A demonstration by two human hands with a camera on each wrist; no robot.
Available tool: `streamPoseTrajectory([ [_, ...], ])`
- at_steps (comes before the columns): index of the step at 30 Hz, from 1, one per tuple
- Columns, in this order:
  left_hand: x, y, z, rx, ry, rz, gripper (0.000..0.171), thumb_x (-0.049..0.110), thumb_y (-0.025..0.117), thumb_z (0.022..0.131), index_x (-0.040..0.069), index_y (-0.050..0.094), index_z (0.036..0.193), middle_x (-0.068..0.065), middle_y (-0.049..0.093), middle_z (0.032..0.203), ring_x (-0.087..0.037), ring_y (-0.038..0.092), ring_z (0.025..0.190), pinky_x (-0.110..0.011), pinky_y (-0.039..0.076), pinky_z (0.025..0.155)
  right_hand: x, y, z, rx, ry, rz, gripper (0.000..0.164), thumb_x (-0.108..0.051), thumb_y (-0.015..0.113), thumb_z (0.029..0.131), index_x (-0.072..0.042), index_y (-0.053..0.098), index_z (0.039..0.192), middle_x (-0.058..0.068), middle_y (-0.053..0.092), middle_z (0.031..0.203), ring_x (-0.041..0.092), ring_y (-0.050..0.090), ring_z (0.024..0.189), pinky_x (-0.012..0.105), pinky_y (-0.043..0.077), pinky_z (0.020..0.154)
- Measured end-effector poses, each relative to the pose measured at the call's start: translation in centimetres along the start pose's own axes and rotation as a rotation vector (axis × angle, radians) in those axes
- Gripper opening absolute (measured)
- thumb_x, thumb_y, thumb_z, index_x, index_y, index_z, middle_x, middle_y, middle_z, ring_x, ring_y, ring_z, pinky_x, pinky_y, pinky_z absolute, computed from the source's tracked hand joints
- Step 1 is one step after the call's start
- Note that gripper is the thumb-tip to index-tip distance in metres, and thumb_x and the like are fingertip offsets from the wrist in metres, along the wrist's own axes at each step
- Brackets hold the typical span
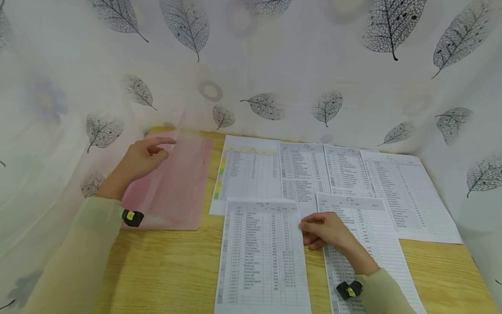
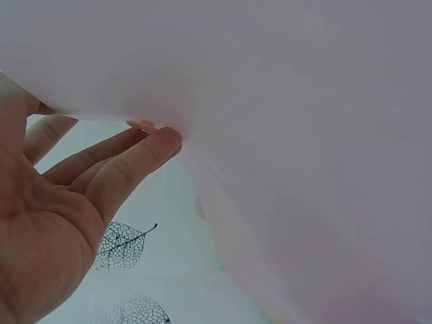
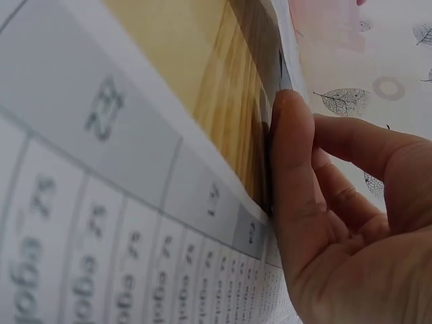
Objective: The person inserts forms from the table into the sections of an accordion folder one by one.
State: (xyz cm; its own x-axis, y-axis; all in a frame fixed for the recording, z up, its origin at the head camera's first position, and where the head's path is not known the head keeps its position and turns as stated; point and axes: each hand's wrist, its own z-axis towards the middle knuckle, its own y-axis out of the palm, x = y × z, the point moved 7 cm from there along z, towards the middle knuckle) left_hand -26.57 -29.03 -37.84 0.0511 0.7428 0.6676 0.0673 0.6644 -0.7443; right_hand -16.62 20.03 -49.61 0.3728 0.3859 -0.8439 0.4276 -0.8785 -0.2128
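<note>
A pink, see-through plastic document folder lies at the left of the table. My left hand pinches the edge of its raised flap between thumb and fingers. Beside those fingertips, a small pinkish snap button shows in the left wrist view. My right hand pinches the right edge of a printed table sheet at the front middle. Beneath the right wrist lies another printed sheet. In the right wrist view, the right hand has its thumb and index finger together at the paper's edge.
Behind these, overlapping printed sheets spread toward the right back; one sheet carries coloured marks on its left edge. A white leaf-patterned curtain surrounds the back and sides of the wooden table.
</note>
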Motion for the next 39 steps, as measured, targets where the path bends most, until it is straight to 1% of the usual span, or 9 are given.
streamPoseTrajectory([
  [8,0.1,0.0,-0.1,0.014,0.017,0.001,0.042,0.021,0.054,0.105,0.017,0.064,0.146,-0.022,0.071,0.116,-0.016,0.054,0.068,-0.032,0.043,0.058,-1.0,0.0,-0.1,0.067,-0.036,-0.025,0.031,-0.018,0.068,0.101,0.008,0.07,0.117,0.011,0.079,0.089,0.019,0.075,0.076,0.035,0.063,0.067],
  [11,0.1,0.0,0.0,0.018,0.012,0.003,0.042,0.022,0.054,0.105,0.017,0.064,0.145,-0.022,0.071,0.123,-0.018,0.059,0.077,-0.032,0.044,0.061,-1.3,-0.1,-0.1,0.085,-0.049,-0.008,0.03,-0.017,0.061,0.104,0.008,0.062,0.119,0.016,0.078,0.095,0.022,0.077,0.078,0.036,0.063,0.068],
  [14,0.0,0.0,0.0,0.015,-0.002,0.002,0.042,0.022,0.054,0.105,0.018,0.065,0.145,-0.022,0.068,0.134,-0.022,0.061,0.088,-0.033,0.045,0.064,-1.3,-0.1,0.0,0.083,-0.036,0.036,0.027,-0.02,0.053,0.109,0.004,0.051,0.123,0.017,0.076,0.098,0.023,0.077,0.078,0.035,0.062,0.066],
  [17,-0.1,0.1,0.1,0.009,-0.007,0.003,0.042,0.023,0.054,0.105,0.019,0.064,0.145,-0.022,0.067,0.136,-0.023,0.061,0.089,-0.033,0.045,0.064,-1.1,0.1,0.1,0.053,-0.02,0.077,0.029,-0.022,0.054,0.109,0.0,0.045,0.125,0.016,0.076,0.101,0.024,0.078,0.08,0.035,0.062,0.066],
  [22,-0.1,0.0,0.2,0.011,0.004,0.007,0.042,0.022,0.054,0.105,0.019,0.064,0.145,-0.023,0.068,0.133,-0.02,0.059,0.083,-0.034,0.044,0.063,-1.0,0.4,0.2,-0.03,-0.045,0.072,0.044,-0.018,0.065,0.103,0.009,0.05,0.134,0.019,0.079,0.108,0.024,0.079,0.088,0.037,0.064,0.073],
  [25,-0.1,0.0,0.2,0.009,0.0,0.005,0.042,0.023,0.054,0.105,0.02,0.064,0.145,-0.022,0.068,0.136,-0.023,0.063,0.09,-0.034,0.045,0.065,-0.9,0.5,0.3,-0.055,-0.054,0.059,0.047,-0.017,0.064,0.103,0.013,0.053,0.138,0.019,0.079,0.109,0.023,0.079,0.09,0.037,0.065,0.074],
  [29,-0.1,0.0,0.1,0.008,0.001,-0.004,0.042,0.023,0.054,0.104,0.019,0.065,0.145,-0.022,0.067,0.138,-0.03,0.067,0.102,-0.035,0.047,0.068,-0.9,0.4,0.4,-0.057,-0.05,0.081,0.045,-0.017,0.059,0.106,0.012,0.051,0.14,0.019,0.079,0.109,0.023,0.079,0.087,0.037,0.065,0.073],
  [34,-0.1,0.0,0.1,0.003,0.0,-0.01,0.043,0.023,0.053,0.105,0.019,0.064,0.146,-0.023,0.066,0.14,-0.032,0.067,0.104,-0.036,0.047,0.069,-1.2,0.2,0.7,-0.054,-0.075,0.12,0.044,-0.016,0.054,0.108,0.011,0.048,0.142,0.021,0.077,0.112,0.025,0.079,0.089,0.04,0.065,0.073],
  [39,-0.2,0.0,0.2,-0.001,0.002,-0.021,0.043,0.023,0.054,0.105,0.019,0.064,0.146,-0.021,0.061,0.147,-0.036,0.068,0.117,-0.035,0.048,0.074,-1.5,0.1,1.1,-0.026,-0.067,0.146,0.047,-0.019,0.054,0.109,0.01,0.048,0.146,0.014,0.078,0.112,0.02,0.079,0.09,0.036,0.065,0.074],
])
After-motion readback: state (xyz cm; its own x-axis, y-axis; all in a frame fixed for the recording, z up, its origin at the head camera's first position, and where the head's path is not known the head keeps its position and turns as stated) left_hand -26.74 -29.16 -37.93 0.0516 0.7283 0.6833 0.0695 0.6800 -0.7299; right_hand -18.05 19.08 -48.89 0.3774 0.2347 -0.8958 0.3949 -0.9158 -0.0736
